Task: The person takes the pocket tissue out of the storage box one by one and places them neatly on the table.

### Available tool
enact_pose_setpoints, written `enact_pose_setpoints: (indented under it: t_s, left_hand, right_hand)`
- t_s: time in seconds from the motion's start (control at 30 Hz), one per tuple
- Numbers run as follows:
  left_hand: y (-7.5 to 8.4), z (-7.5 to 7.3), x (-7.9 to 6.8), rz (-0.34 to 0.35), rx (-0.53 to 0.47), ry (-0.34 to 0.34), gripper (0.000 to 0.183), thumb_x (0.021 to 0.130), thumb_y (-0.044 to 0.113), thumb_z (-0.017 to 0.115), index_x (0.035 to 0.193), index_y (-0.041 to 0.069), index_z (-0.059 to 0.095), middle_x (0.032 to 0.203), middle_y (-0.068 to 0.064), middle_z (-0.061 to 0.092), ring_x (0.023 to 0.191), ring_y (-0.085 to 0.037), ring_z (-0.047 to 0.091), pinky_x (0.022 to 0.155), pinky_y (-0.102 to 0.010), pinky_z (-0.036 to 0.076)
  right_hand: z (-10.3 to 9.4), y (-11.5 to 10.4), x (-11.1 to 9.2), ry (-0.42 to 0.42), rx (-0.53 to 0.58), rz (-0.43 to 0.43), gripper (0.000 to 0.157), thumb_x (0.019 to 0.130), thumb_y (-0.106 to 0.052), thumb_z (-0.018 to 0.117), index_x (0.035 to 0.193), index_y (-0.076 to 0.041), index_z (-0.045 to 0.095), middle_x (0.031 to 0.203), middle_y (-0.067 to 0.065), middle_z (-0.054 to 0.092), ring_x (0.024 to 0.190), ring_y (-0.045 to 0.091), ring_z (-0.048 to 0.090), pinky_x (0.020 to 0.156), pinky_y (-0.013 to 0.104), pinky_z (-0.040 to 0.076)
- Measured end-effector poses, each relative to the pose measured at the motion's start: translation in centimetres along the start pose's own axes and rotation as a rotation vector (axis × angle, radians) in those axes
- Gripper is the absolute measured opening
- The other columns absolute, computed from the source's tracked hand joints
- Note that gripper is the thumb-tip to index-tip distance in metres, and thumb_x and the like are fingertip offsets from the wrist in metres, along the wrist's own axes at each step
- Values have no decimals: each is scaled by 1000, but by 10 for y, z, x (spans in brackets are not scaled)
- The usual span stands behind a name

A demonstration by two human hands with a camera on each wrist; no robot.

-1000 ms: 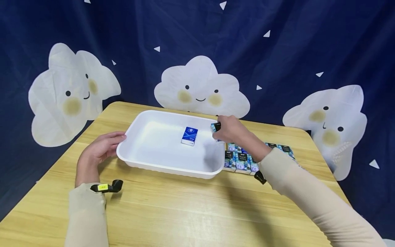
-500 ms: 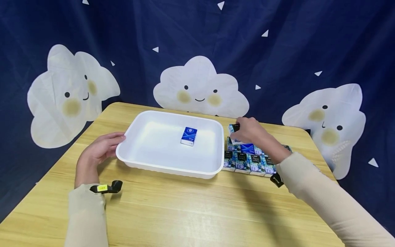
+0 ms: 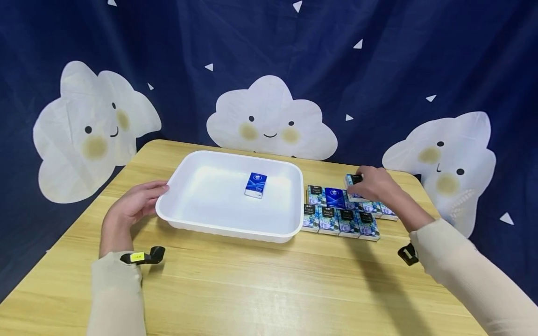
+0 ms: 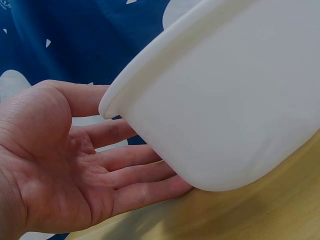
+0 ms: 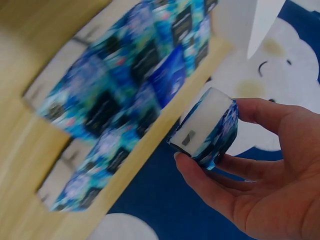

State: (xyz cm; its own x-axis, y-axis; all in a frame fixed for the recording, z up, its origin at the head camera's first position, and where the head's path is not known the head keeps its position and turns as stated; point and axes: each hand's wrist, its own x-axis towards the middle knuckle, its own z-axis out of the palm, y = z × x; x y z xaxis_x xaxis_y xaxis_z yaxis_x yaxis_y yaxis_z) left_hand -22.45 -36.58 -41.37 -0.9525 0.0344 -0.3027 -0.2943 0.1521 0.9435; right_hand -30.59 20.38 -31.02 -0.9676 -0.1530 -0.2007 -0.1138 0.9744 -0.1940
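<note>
My right hand [image 3: 376,184] pinches a floral pocket tissue pack [image 3: 353,181] above the back row of packs. In the right wrist view the held tissue pack [image 5: 207,130] shows its pale side between thumb and fingers. My left hand [image 3: 134,204] rests at the left end of a white plastic tub [image 3: 229,232]. In the left wrist view its fingers [image 4: 145,192] stretch straight against the tub's outer wall [image 4: 215,115]. Inside the tub lies one dark blue tissue pack [image 3: 255,185].
Right of the tub, floral tissue packs [image 3: 329,219] lie side by side in two rows. Among the back row is one blue pack [image 3: 335,198]. The wooden table [image 3: 235,284] ends before a dark blue curtain [image 3: 180,56] with white clouds.
My right hand has carried the floral tissue pack rightward, from the tub's right rim to over the back row. The left hand stays at the tub, and the blue pack inside has not moved.
</note>
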Motion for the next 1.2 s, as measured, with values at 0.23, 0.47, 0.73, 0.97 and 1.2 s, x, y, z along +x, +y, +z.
enact_pose_setpoints:
  t_s: [0.23,0.47,0.73,0.97,1.2]
  left_hand:
    - [1,0,-1,4,3,-4,78,102,38,61,159,-1,25,107,17,67,97,-4,69,83,-25,59]
    - [-1,-1,-2,18,-27,-11,76,103,35,61,157,-3,25,105,17,69,95,-4,69,83,-24,59]
    - [-3,0,-1,28,-24,-12,75,103,35,60,157,-4,26,104,17,70,94,-4,70,82,-23,59]
    - [-2,0,-2,26,-32,-13,76,103,35,61,157,-4,25,102,19,70,92,-3,70,81,-23,59]
    - [-2,0,-3,28,-28,-7,77,103,36,61,157,-4,24,101,20,69,91,-2,70,81,-22,59]
  right_hand:
    - [3,36,-9,-19,-16,18,73,91,-38,66,141,12,47,132,37,55,111,51,57,87,59,51]
    - [3,62,-19,-21,-11,10,74,91,-37,67,137,16,46,128,39,55,94,46,63,74,50,54]
    - [11,86,-33,-118,62,58,78,92,-36,67,140,18,39,123,39,55,65,24,64,58,38,54]
    - [20,100,-41,-169,91,81,79,89,-34,70,137,20,40,120,41,53,69,24,60,60,40,58]
    - [29,105,-46,-194,119,67,69,87,-33,71,128,17,48,103,30,60,72,25,61,58,40,59]
